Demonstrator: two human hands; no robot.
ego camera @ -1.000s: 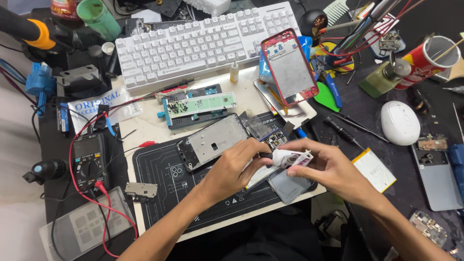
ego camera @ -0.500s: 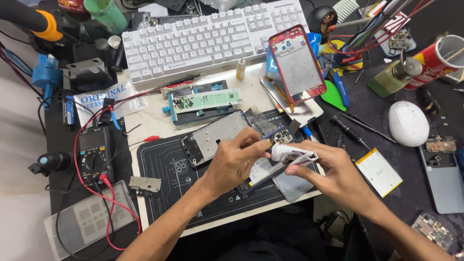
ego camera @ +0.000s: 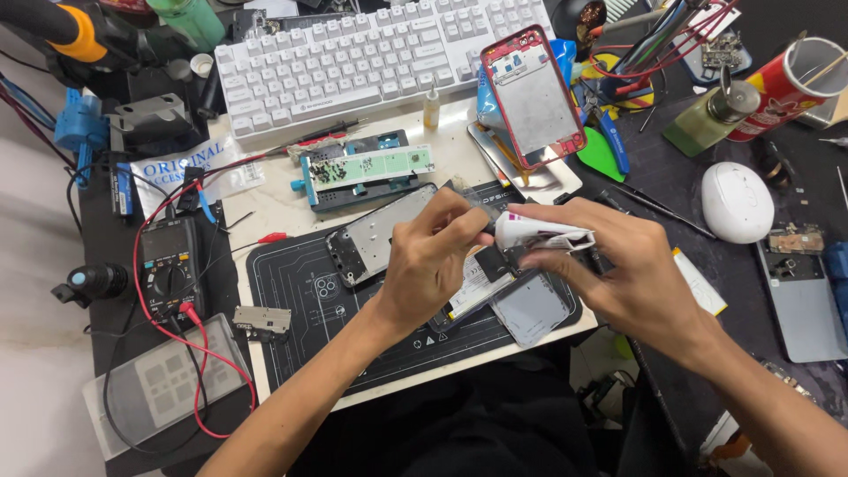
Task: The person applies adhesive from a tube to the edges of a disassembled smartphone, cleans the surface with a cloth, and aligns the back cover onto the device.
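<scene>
Right hand (ego camera: 618,265) grips white tube (ego camera: 539,234) over mat's (ego camera: 291,291) right edge; left hand (ego camera: 433,261) pinches its cap end. Risk: hard squeeze could spill onto phone frame (ego camera: 380,234) beside it.

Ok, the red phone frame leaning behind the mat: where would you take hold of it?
Grip the red phone frame by its two long side rails, near the upper end, coming from above. It leans tilted with its top raised toward the keyboard, so the rails stand free there; its lower end sits among other parts.
</scene>
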